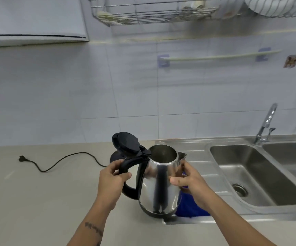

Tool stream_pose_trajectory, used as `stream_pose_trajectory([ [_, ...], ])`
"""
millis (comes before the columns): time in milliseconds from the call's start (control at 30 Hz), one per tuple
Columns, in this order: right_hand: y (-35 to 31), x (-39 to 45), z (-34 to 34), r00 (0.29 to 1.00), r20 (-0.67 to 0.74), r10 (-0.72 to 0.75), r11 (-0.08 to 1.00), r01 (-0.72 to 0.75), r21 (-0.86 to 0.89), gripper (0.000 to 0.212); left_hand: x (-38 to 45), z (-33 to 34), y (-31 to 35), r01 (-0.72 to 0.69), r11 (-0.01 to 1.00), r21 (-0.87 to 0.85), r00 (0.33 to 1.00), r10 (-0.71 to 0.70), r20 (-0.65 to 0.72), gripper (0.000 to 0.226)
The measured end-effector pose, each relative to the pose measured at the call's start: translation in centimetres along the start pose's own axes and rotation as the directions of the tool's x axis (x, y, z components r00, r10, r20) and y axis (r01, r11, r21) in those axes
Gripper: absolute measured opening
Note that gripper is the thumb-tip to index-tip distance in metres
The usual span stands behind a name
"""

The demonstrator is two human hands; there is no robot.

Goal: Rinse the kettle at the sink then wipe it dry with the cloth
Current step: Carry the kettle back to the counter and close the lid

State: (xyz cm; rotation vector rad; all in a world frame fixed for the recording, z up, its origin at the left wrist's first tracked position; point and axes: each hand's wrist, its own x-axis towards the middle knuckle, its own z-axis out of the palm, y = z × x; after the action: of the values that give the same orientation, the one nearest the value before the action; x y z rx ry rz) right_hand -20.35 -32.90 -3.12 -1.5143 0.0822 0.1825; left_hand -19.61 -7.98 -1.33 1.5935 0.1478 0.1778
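Observation:
A shiny steel kettle with a black handle is held up over the counter, its black lid flipped open. My left hand grips the handle. My right hand holds the kettle's body on the spout side, thumb across the front. A blue cloth lies on the drainboard behind and below the kettle, mostly hidden by it and my right hand. The steel sink lies to the right, with its tap behind it.
The kettle's black base stands behind the kettle, and its cord runs left across the beige counter to a plug. A second basin sits at far right. A wire rack and a towel rail hang on the tiled wall.

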Motion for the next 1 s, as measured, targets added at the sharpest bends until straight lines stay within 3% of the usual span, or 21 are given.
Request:
stream_pose_trajectory([
  [267, 2.4, 4.1, 10.3, 0.998, -0.025, 0.050, 0.999, -0.050, -0.017, 0.071, 5.7, -10.0, -3.6, 0.078, 0.997, 0.012, 0.995, -0.078, 0.067, 0.033],
  [433, 3.7, 6.1, 14.1, 0.996, -0.039, 0.077, 0.996, -0.078, -0.033, 0.060, 8.2, -13.6, -5.0, 0.111, 0.994, 0.017, 0.990, -0.112, 0.086, 0.032],
  [1000, 5.0, 9.2, 17.0, 0.997, 0.019, 0.071, 0.997, -0.070, -0.029, 0.067, 10.3, -16.5, -7.8, 0.145, 0.984, -0.101, 0.989, -0.141, 0.047, 0.033],
])
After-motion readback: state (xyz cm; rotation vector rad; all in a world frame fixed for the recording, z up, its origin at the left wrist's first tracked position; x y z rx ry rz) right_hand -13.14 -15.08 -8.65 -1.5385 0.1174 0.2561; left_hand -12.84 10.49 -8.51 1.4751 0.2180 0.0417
